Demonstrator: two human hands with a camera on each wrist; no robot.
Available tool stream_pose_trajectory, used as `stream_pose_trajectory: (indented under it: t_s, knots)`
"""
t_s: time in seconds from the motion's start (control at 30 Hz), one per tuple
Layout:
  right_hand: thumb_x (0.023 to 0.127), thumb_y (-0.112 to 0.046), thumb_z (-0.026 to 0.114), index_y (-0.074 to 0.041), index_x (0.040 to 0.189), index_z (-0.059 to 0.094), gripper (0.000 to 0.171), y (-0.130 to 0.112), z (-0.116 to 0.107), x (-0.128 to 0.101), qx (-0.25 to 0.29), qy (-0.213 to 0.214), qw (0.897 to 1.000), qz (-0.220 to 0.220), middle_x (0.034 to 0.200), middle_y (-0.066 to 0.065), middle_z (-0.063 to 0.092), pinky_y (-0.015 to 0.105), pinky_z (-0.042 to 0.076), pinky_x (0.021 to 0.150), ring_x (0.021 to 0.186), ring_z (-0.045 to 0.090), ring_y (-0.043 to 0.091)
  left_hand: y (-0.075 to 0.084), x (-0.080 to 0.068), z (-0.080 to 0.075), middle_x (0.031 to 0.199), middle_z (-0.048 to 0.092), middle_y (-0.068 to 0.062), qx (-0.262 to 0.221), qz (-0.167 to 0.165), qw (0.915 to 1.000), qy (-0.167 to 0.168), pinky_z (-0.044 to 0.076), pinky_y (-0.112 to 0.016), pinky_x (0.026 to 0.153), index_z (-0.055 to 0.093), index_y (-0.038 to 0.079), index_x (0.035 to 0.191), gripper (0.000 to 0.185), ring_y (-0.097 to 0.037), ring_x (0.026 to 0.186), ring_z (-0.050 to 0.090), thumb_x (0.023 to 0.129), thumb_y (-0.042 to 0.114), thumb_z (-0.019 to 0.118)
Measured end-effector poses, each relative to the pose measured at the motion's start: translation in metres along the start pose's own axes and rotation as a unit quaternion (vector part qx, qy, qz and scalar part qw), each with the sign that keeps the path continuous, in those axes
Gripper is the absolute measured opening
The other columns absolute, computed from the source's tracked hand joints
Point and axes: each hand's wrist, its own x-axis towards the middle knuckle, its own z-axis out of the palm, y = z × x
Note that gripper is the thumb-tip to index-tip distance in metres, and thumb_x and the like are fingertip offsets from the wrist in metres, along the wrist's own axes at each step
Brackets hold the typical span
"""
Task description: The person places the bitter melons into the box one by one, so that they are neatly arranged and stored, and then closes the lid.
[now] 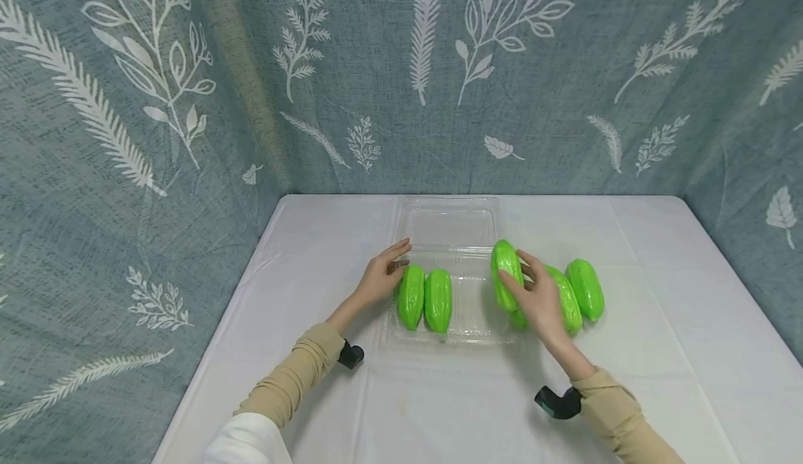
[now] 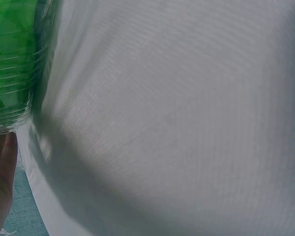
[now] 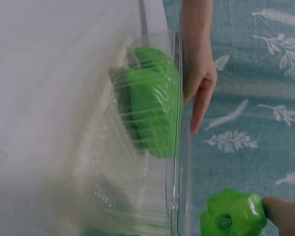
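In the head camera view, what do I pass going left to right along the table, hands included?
Left hand → first fruit in the tray → second fruit in the tray → fruit held by the right hand → right hand → far-right fruit.

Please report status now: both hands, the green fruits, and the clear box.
Left hand open, steadying clear box. Right hand grips one green fruit at box edge. Two fruits inside; others on table. Nothing blocking.
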Motion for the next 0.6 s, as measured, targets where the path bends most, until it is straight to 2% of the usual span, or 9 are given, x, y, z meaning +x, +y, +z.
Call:
stream_pose_trajectory:
  t_s: [0.6]
  knots:
    - [0.091,-0.026,0.063,-0.002,0.143,0.038,0.062,-0.005,0.022,-0.003,0.000,-0.019,1.000,-0.014,0.135,0.032,0.049,0.046,0.058,0.088,0.110,0.059,0.046,0.000,-0.001,0.000,0.147,0.032,-0.030,0.009,0.003,1.0000,-0.001,0.048,-0.048,0.102,0.041,-0.017,0.133,0.045,-0.048,0.116,0.053,0.089,-0.015,0.044]
